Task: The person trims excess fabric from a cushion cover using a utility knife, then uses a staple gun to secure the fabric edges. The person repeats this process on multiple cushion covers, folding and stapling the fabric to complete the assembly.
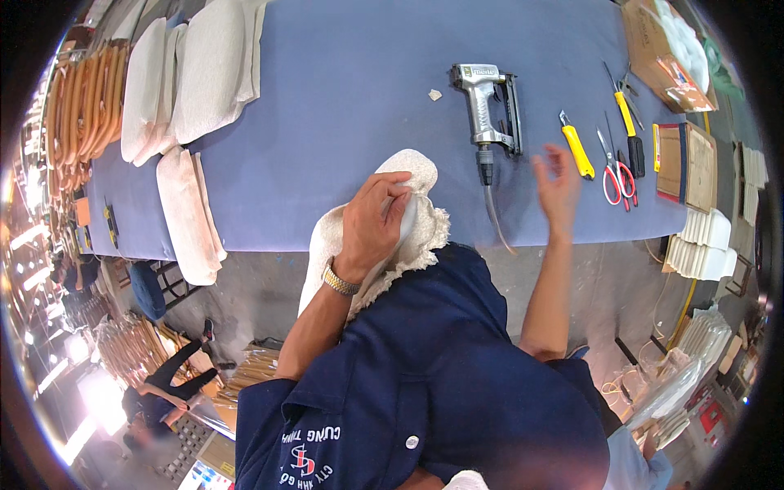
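Here's your left hand (377, 214), out over the near edge of the worktop (351, 106), thumb and fingers pinched on the cream padded piece (328, 234)! That piece has its rounded end over the blue surface, while the rest runs down toward your lap, with a ragged fringe along its right side, right up against your dark blue shirt (441, 327). A gold-coloured watch (341, 282) sits on your left wrist.

Over to your right hand (558, 180): blurred, fingers loosely spread and slightly curled, nothing in them, above the worktop's near side. It's between two neighbours: the silver staple gun (482, 102) on its left, its hose (493, 211) trailing toward you, and the yellow-handled cutter (576, 149) just ahead and to the right. Beyond that cutter lie the red-handled scissors (611, 180), and farther out, a cardboard box (660, 57) stands at the far right corner.

A small pale scrap (434, 95) rests left of the staple gun. Away on your left, more cream covers (214, 77) lie on the worktop, bent wooden parts (86, 106) massed beside them.
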Demonstrator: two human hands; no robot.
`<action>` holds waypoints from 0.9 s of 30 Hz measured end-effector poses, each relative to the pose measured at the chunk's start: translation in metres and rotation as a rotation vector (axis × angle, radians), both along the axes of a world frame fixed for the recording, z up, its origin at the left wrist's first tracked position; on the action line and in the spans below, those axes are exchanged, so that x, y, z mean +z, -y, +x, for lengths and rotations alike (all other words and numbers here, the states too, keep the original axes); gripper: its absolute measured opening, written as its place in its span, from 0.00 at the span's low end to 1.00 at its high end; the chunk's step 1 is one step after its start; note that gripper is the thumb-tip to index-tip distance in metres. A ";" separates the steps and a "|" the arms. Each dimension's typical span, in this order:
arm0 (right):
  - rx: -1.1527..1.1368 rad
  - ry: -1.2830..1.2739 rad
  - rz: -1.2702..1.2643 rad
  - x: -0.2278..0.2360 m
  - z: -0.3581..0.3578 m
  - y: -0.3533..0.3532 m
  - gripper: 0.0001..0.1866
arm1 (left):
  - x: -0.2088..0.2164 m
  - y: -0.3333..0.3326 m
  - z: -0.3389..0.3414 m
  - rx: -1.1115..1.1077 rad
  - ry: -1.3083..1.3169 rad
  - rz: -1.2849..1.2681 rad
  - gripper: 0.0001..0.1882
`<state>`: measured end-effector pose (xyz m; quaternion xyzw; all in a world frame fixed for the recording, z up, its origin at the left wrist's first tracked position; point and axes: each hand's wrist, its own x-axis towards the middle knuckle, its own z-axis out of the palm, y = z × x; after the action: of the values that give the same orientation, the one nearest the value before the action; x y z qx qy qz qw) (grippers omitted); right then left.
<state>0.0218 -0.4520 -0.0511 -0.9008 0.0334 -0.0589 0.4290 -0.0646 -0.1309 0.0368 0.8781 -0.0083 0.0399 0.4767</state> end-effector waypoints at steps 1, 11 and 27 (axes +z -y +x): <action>-0.069 0.123 -0.223 -0.015 0.010 0.026 0.22 | -0.001 0.000 0.001 0.006 -0.009 -0.027 0.03; -0.243 -0.203 -0.676 -0.085 0.039 0.113 0.26 | 0.001 -0.006 0.006 -0.027 -0.036 -0.075 0.03; 0.529 0.073 0.464 0.146 -0.049 -0.150 0.27 | 0.071 0.006 0.015 0.044 -0.074 -0.605 0.20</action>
<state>-0.0268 -0.3018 0.0946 -0.7540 -0.2040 0.0313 0.6236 -0.0501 -0.1365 0.1075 0.6972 0.0402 0.0187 0.7155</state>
